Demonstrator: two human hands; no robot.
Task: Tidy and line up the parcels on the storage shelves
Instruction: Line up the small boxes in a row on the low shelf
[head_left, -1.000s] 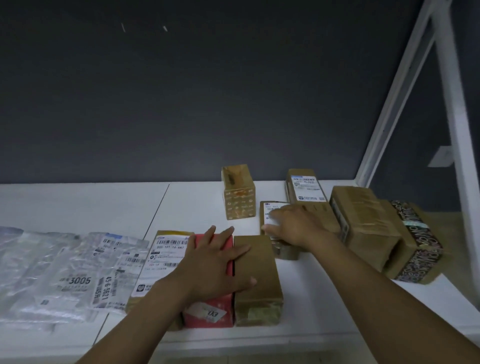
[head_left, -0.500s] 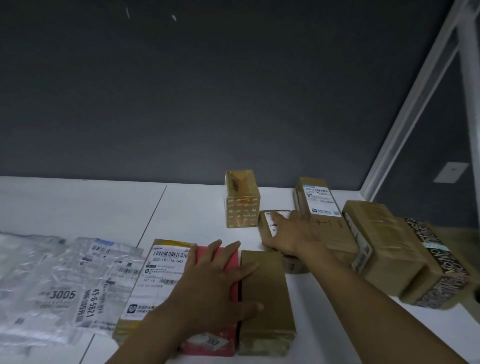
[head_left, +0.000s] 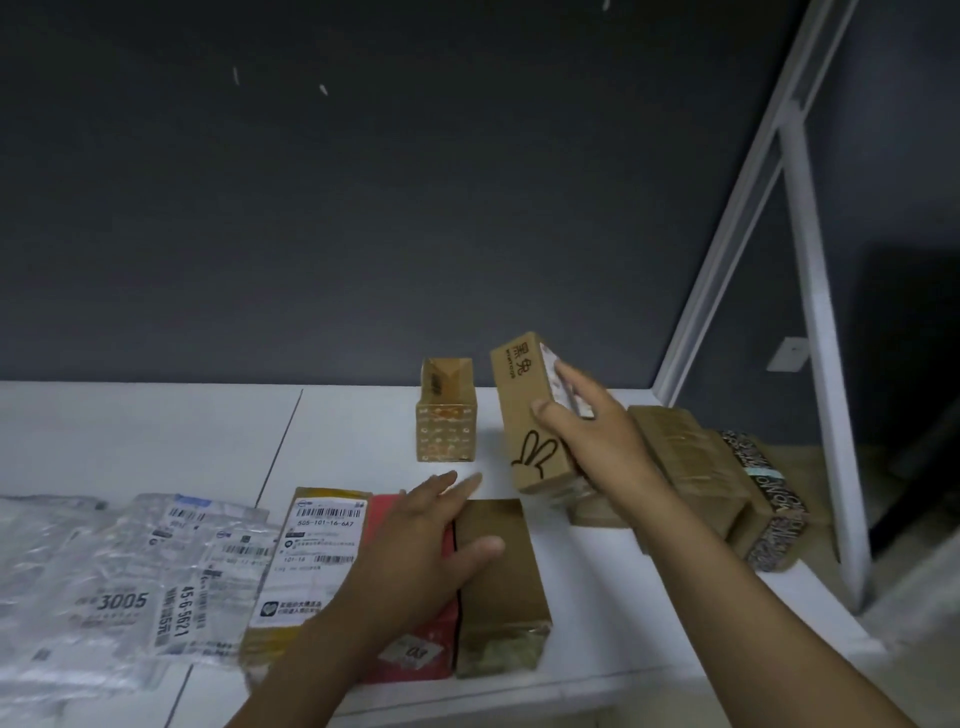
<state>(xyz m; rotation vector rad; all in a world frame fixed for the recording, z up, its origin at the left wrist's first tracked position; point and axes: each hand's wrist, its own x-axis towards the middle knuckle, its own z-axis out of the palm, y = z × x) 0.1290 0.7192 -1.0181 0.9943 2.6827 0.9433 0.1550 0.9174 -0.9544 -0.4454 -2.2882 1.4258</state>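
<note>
So my right hand (head_left: 597, 436) has got hold of a brown cardboard box with a rabbit doodle (head_left: 530, 415) on its side, thumb on the printed face and fingers wrapped round the labelled side, and the box is up off the white shelf (head_left: 353, 441), tilted, hanging above the spot between the small patterned box (head_left: 445, 421) and the taped-up brown parcel (head_left: 680, 462) on the right. My left hand (head_left: 431, 545) is just lying flat with fingers spread, not gripping anything, palm down on the red parcel (head_left: 415, 649) with the thumb reaching over onto the plain brown box (head_left: 498, 587) right beside it. Those two sit side by side touching, and the parcel with the big white shipping label (head_left: 317, 556) is snug against the red one's left. Further left there's a pile of clear plastic mailer bags (head_left: 104, 582). Way over right, a box wrapped in dark printed tape (head_left: 763, 499) sits against the taped brown one, near the white shelf frame (head_left: 810, 312).
</note>
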